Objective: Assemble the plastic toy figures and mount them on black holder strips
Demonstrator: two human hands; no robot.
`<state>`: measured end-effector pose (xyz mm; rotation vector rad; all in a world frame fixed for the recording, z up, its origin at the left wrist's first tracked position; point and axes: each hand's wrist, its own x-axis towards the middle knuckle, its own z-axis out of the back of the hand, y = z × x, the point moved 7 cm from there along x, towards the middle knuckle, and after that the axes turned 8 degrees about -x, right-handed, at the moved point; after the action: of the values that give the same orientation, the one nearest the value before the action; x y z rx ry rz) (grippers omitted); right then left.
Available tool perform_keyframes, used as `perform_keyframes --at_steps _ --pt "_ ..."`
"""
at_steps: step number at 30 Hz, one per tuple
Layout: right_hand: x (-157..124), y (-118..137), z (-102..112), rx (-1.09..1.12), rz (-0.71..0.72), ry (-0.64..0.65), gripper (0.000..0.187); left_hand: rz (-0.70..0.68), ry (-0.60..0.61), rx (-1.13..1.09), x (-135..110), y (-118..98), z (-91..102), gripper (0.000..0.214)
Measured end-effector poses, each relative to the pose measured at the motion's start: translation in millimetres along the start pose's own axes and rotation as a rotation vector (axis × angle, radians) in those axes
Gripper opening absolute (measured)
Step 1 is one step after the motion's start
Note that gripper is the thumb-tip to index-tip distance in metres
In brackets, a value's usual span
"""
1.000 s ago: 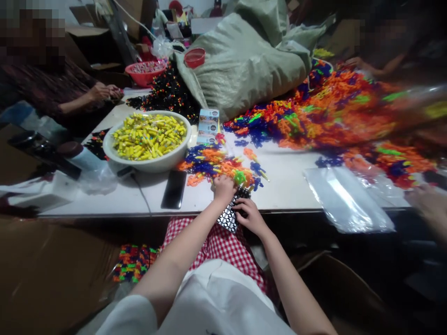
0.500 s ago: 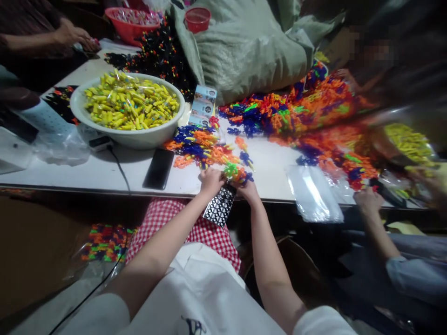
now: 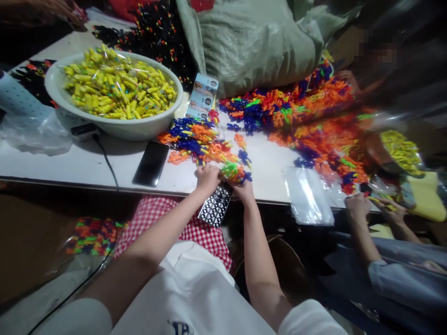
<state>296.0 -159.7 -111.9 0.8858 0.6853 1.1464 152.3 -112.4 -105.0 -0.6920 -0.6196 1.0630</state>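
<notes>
My left hand (image 3: 206, 178) rests at the table's front edge with its fingers curled on the top of a black-and-white patterned packet (image 3: 214, 206) that hangs below the edge. My right hand (image 3: 243, 189) is beside it, fingers closed among small colourful plastic toy pieces (image 3: 233, 171). A loose heap of orange, blue and green pieces (image 3: 199, 142) lies just beyond both hands on the white table (image 3: 87, 163).
A white basin of yellow wrapped items (image 3: 115, 90) stands at the left, a black phone (image 3: 151, 163) in front of it. A stack of clear bags (image 3: 307, 195) lies right of my hands. A grey-green sack (image 3: 254, 42) fills the back. Another person's hands (image 3: 370, 207) work at the right.
The view has tilted down and shifted right. My right hand has risen from the packet to the table edge and into the toy pieces. The person at the right has come into view.
</notes>
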Motion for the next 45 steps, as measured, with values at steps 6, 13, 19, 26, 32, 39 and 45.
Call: perform_keyframes --at_steps 6,13,19,26,32,39,45 --pt "2 -2 0 -0.007 -0.025 0.003 0.038 -0.025 0.006 0.000 0 -1 -0.7 0.004" --pt "3 -6 -1 -0.013 -0.071 -0.046 0.039 -0.014 0.004 0.004 -1 -1 -0.1 0.004" --pt "2 1 -2 0.000 -0.039 -0.029 0.044 -0.022 0.003 0.019 -3 -3 3.3 0.006" --pt "-2 -2 0 -0.016 -0.039 -0.040 0.044 -0.032 0.000 0.033 -3 -5 7.3 0.009" --pt "-3 4 0 -0.058 -0.012 -0.026 0.039 -0.035 -0.194 0.005 -21 -12 25.6 0.048" --pt "-3 5 -1 -0.061 -0.005 -0.007 0.038 -0.358 -0.080 -0.092 -4 -72 65.5 0.041" --pt "-2 3 -2 -0.098 0.027 -0.010 0.036 -0.479 0.237 -0.071 23 -93 50.5 0.026"
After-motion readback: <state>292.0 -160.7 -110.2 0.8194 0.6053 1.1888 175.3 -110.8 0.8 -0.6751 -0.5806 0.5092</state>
